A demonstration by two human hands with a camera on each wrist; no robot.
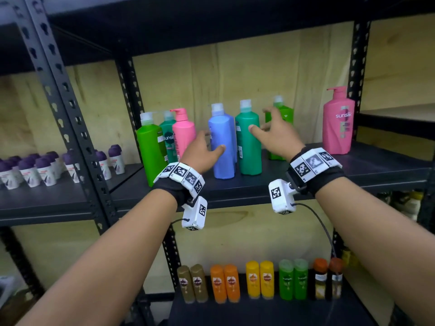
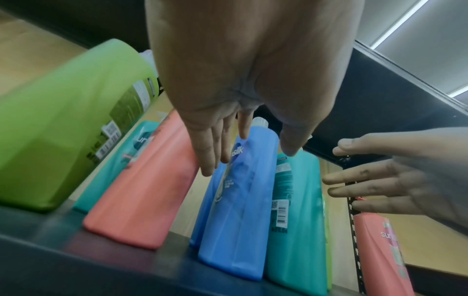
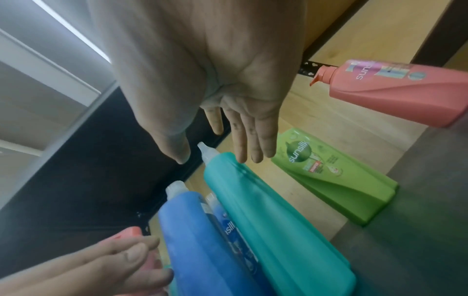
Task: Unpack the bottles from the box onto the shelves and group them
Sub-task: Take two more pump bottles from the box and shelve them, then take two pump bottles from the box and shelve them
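Observation:
Large shampoo bottles stand on the dark middle shelf (image 1: 367,170): light green (image 1: 151,147), teal (image 1: 167,135), pink pump (image 1: 183,132), blue (image 1: 223,158), teal (image 1: 248,151), green at the back (image 1: 286,115) and pink pump (image 1: 339,123) at far right. My left hand (image 1: 211,142) hovers with straight fingers in front of the blue bottle (image 2: 240,220), holding nothing. My right hand (image 1: 261,121) is spread and empty before the teal bottle (image 3: 266,220) and the back green bottle (image 3: 329,180). Whether either hand touches a bottle is unclear. No box is in view.
Small bottles (image 1: 259,283) stand in colour pairs on the lower shelf. Purple-capped roll-ons (image 1: 35,168) fill the left bay behind a perforated upright (image 1: 70,118). Bare shelf (image 1: 310,165) shows between the back green bottle and the right pink one.

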